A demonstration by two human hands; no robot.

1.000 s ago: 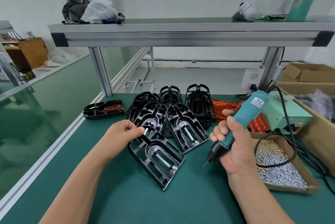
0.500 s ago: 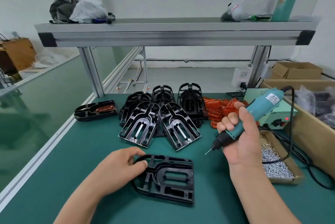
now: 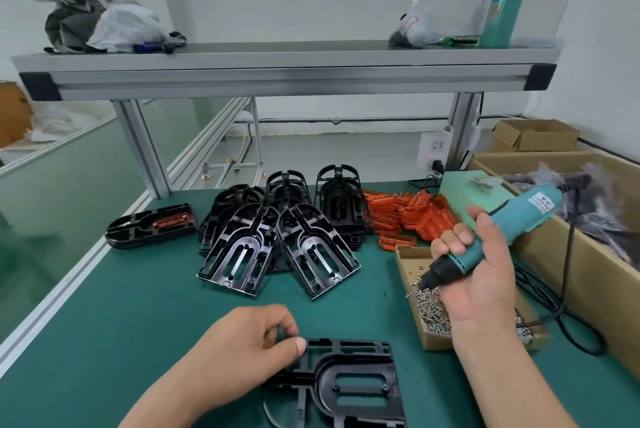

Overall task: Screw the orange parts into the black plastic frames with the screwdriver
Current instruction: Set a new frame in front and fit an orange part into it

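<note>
I see a matte green bench mat (image 3: pixel 138 323); left hand (image 3: pixel 239 348) pinches ribbed black plastic frame (image 3: pixel 349 382), right hand (image 3: pixel 474 275) grips teal electric screwdriver (image 3: pixel 519 216).

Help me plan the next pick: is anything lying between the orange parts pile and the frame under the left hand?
Nothing visible. Bare mat runs from the orange parts to the frame the left hand holds, passing between the loose frames and the screw box.

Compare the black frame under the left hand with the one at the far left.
The near frame has an empty window; the far-left frame holds an orange part. The left hand grips the near frame; the far-left frame lies untouched. Both are black and lie flat.
</note>
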